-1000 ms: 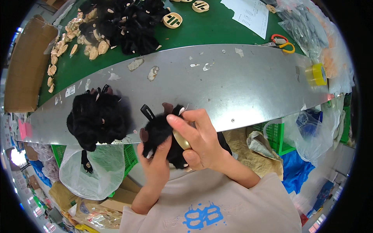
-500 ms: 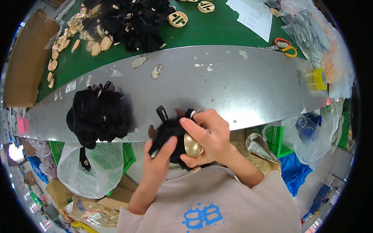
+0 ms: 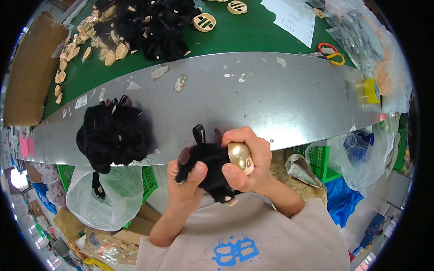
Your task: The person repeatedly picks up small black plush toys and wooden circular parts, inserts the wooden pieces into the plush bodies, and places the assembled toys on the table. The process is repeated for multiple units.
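Observation:
Just over the table's near edge, I hold a small black plush toy with brown ears and a black strap loop at its top. My left hand is closed round its left side, thumb pressed on the fur. At its right side my right hand grips a shiny gold dome-shaped piece, fingers over the far side and thumb below. The piece touches the toy; whether it is fixed to it I cannot tell. To the left, a heap of similar black plush toys lies on the metal table.
Behind the metal strip, a green surface bears more black plush pieces, beige oval plastic parts, a paper sheet and scissors. Yellow tape stands far right. A plastic-lined green crate sits below left.
My right hand has shifted slightly right and turned, so more of the gold piece shows. The toy has tilted, its loop swinging right and more upright. My left hand stays on it.

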### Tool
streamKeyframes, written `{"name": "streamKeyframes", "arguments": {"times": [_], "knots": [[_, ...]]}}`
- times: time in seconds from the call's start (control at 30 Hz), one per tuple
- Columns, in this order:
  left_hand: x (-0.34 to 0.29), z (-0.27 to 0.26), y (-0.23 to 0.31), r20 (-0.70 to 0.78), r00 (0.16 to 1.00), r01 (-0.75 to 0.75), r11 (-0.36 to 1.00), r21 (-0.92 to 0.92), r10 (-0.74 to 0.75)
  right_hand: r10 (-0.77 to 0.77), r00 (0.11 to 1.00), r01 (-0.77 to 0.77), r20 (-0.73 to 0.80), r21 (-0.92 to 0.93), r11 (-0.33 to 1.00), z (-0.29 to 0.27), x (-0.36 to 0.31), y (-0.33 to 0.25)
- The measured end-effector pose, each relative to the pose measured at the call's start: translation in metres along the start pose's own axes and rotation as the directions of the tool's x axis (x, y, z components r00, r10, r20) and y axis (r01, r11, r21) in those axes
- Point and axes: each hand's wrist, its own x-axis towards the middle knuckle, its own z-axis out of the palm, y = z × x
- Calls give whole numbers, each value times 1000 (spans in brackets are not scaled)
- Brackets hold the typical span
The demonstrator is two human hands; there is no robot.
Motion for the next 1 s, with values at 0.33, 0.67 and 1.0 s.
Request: {"name": "streamKeyframes", "arguments": {"times": [0.33,0.67,1.0], "knots": [[-1,-5,-7,84,995,60,991,-122,-50,-2,999,2,-51,-4,1000,2,-1,3],[-1,-10,-13,170,981,130,963,-235,-91,-57,995,57,-79,-9,998,3,1,10],[0,-21,-7,199,978,36,987,158,-68,13,996,-13,-84,6,1000,5,-3,24]]}}
